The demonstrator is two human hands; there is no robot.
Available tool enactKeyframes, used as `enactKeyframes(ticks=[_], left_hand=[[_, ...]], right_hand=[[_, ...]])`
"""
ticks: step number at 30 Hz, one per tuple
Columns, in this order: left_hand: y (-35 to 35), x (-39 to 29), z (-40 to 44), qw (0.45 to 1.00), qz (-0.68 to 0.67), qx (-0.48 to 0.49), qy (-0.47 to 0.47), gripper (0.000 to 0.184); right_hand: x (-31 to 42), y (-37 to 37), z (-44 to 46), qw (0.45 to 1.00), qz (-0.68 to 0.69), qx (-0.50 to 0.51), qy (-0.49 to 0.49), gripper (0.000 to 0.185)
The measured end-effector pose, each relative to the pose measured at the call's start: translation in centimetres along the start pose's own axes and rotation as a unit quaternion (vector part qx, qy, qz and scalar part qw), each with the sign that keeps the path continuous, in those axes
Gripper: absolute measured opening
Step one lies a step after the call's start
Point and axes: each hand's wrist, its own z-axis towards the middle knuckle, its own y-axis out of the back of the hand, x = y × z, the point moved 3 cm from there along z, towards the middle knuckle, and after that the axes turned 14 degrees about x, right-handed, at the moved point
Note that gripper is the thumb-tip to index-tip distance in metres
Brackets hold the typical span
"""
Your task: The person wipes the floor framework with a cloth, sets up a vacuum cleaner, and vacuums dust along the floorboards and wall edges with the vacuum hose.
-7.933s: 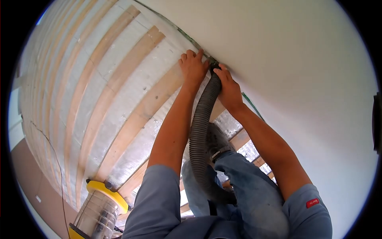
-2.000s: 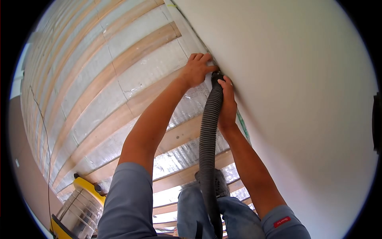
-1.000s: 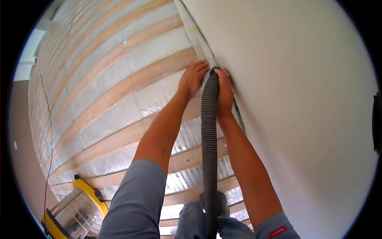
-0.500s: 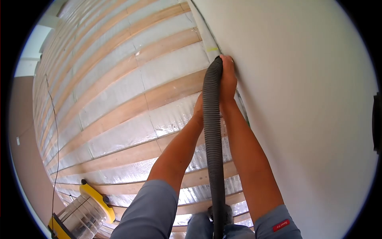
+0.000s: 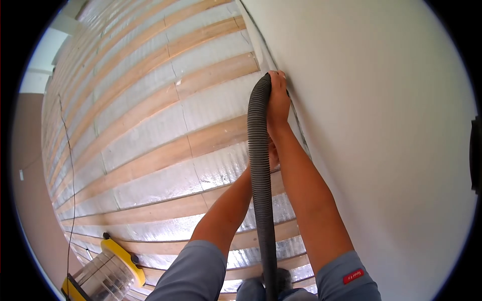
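A black ribbed vacuum hose [image 5: 259,150] runs from between my legs up along the middle of the view, bending at its far end. My right hand [image 5: 278,103] is closed around that far end, close to the foot of the white wall. Behind the hose, lower down, is my left hand [image 5: 273,153]; its curled fingers show just right of the hose. The hose hides most of that hand and whatever it grips. Whatever lies beyond the hose's end is hidden by my right hand.
Wooden battens [image 5: 221,135] with silvery foil sheeting [image 5: 145,188] between them cover the floor. The white wall [image 5: 381,150] rises along the right. At lower left stands a yellow-ended machine with a clear drum [image 5: 106,273], and a thin cable [image 5: 71,165] runs upward from it.
Both hands and the hose have shifted slightly left in view. The left hand's fingers now show on the hose's right side. The floor battens appear lower in the picture.
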Motion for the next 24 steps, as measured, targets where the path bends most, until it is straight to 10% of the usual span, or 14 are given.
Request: enactKeyframes(ticks=[14,19,24], left_hand=[[0.0,-2.6,0.6,0.984,0.150,0.076,-0.060,0.037],[-0.7,-6.9,-0.5,0.788,0.560,0.170,-0.191,0.037],[0.1,-4.4,-3.1,0.747,0.596,0.178,-0.238,0.042]], right_hand=[[0.3,3.6,-8.2,0.994,0.048,0.001,-0.098,0.047],[0.3,4.7,-13.8,0.987,0.037,0.028,-0.155,0.059],[-1.1,4.8,-18.6,0.974,0.108,0.036,-0.197,0.072]])
